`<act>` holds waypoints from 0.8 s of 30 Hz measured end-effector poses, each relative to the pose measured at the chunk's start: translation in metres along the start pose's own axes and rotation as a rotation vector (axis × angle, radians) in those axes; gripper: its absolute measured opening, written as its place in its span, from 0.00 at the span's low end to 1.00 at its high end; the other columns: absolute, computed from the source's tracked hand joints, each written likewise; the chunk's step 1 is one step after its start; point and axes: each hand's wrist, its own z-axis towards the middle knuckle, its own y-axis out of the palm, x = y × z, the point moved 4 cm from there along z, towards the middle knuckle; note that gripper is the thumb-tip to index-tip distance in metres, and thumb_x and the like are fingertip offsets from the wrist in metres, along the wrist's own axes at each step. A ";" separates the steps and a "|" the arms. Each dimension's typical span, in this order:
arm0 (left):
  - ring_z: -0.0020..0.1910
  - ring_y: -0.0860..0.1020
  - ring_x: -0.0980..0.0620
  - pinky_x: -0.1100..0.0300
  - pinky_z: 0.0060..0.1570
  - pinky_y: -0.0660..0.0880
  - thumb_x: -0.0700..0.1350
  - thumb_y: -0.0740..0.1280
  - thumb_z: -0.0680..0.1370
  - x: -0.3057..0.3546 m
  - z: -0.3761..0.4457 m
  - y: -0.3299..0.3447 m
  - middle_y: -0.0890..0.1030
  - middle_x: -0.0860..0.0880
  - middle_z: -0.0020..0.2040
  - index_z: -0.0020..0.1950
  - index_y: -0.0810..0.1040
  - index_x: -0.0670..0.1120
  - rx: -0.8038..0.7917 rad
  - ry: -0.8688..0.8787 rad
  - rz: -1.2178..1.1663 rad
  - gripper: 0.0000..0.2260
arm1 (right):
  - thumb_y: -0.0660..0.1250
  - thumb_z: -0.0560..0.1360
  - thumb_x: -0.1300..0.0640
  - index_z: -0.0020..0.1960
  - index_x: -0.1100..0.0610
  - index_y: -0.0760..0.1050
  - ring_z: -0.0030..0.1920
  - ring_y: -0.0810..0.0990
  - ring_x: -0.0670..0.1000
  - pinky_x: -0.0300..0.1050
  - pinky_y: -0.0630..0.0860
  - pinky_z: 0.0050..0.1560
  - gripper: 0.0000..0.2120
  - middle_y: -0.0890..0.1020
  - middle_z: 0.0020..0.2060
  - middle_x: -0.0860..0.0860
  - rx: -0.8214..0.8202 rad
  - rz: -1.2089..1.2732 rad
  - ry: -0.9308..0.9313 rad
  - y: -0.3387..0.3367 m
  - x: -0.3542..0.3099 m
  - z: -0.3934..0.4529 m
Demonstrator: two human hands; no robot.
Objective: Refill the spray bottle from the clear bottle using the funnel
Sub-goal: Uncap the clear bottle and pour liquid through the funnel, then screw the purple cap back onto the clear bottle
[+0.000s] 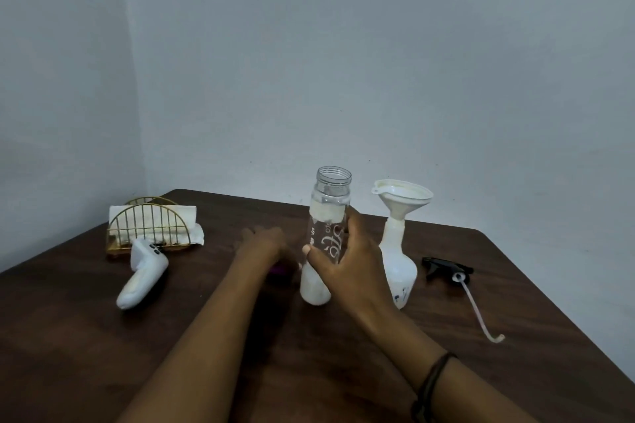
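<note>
The clear bottle (329, 203) stands upright mid-table with its mouth uncapped and white liquid inside. My right hand (343, 257) is wrapped around its middle. Just right of it stands the white spray bottle (400, 268), its neck open, with the white funnel (402, 197) seated in the neck. My left hand (264, 242) is blurred and lies low on the table left of the clear bottle, above a small purple thing (280, 270), perhaps the cap; I cannot tell whether it grips anything.
The black spray head with its long dip tube (462, 282) lies on the dark wooden table (103, 354) at the right. A white controller (142, 278) and a gold wire napkin holder (151, 227) sit at the left. Walls close the far side.
</note>
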 end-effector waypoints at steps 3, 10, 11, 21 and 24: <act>0.64 0.74 0.42 0.47 0.61 0.75 0.51 0.74 0.70 0.002 0.004 0.008 0.77 0.44 0.65 0.65 0.77 0.49 -0.039 0.033 -0.030 0.24 | 0.71 0.66 0.40 0.64 0.45 0.67 0.54 0.80 0.44 0.48 0.79 0.55 0.29 0.81 0.55 0.43 0.013 0.003 0.035 0.010 0.005 0.002; 0.44 0.77 0.48 0.58 0.38 0.72 0.42 0.71 0.72 0.004 -0.008 -0.019 0.78 0.44 0.49 0.56 0.73 0.42 0.384 0.182 -0.611 0.15 | 0.72 0.68 0.41 0.66 0.45 0.65 0.54 0.81 0.44 0.50 0.79 0.55 0.30 0.81 0.57 0.44 0.008 0.014 0.076 0.019 0.011 -0.002; 0.40 0.77 0.51 0.59 0.36 0.73 0.40 0.71 0.72 0.007 -0.014 -0.027 0.77 0.44 0.48 0.55 0.72 0.41 0.414 0.216 -0.869 0.14 | 0.72 0.68 0.41 0.67 0.44 0.65 0.55 0.80 0.45 0.50 0.79 0.55 0.31 0.80 0.58 0.44 0.009 0.019 0.077 0.020 0.011 -0.002; 0.47 0.81 0.47 0.49 0.51 0.79 0.40 0.72 0.74 0.038 -0.075 -0.075 0.83 0.39 0.52 0.53 0.82 0.43 0.285 0.788 -1.773 0.09 | 0.72 0.73 0.46 0.73 0.41 0.59 0.61 0.76 0.42 0.44 0.76 0.60 0.33 0.75 0.65 0.42 -0.047 0.042 0.072 0.025 0.010 -0.001; 0.47 0.81 0.51 0.55 0.46 0.81 0.41 0.73 0.70 0.044 -0.083 -0.071 0.84 0.43 0.52 0.53 0.83 0.45 0.399 0.878 -1.420 0.11 | 0.72 0.73 0.46 0.72 0.43 0.61 0.62 0.76 0.43 0.46 0.76 0.61 0.32 0.75 0.65 0.42 -0.058 0.065 0.104 0.027 0.012 0.000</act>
